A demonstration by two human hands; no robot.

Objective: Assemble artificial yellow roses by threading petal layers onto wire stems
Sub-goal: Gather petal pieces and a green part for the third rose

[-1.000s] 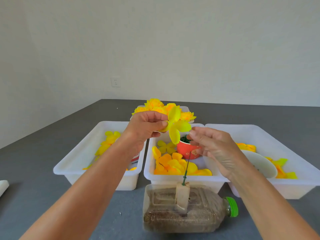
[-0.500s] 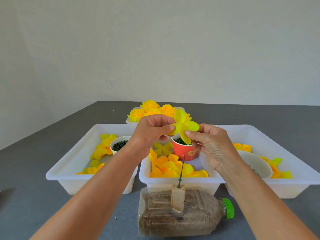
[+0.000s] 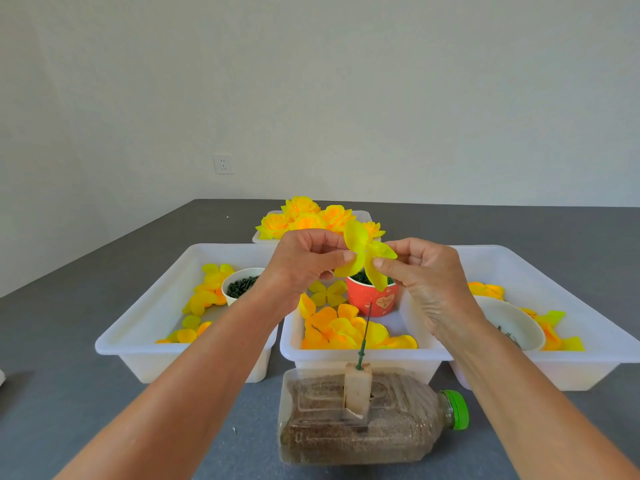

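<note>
A yellow petal layer is held up above the middle tray. My left hand pinches its left side between thumb and fingers. My right hand pinches its right side. Below them a thin green wire stem stands upright in a beige block set on a sand-filled plastic bottle lying on its side. The stem's tip is bare and sits well under the petal layer. Loose yellow and orange petal layers lie in the middle tray.
A red paper cup with green parts stands in the middle tray. The left tray holds petals and a white cup of dark green pieces. The right tray holds petals and a white bowl. Finished yellow roses fill a far tray.
My right hand has come up and taken hold of the petal layer's right side, which only my left hand held before. The view has tilted slightly, so the trays sit lower.
</note>
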